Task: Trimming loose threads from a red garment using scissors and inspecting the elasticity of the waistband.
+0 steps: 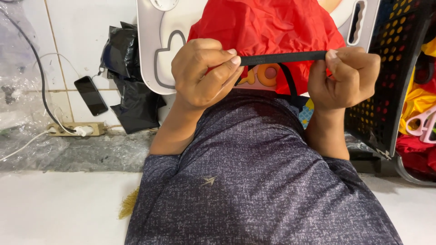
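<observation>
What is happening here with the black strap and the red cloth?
A person stretches a black strap flat between both hands. The left hand pinches one end, the right hand the other. Red fabric lies just behind it on a white table. A black perforated basket stands at the right, and a phone lies at the left.

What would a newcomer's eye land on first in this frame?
The bright red fabric at top centre, with a black strap stretched taut just below it between the left hand and right hand. At far left, a dark phone lies beside a power strip.
</observation>
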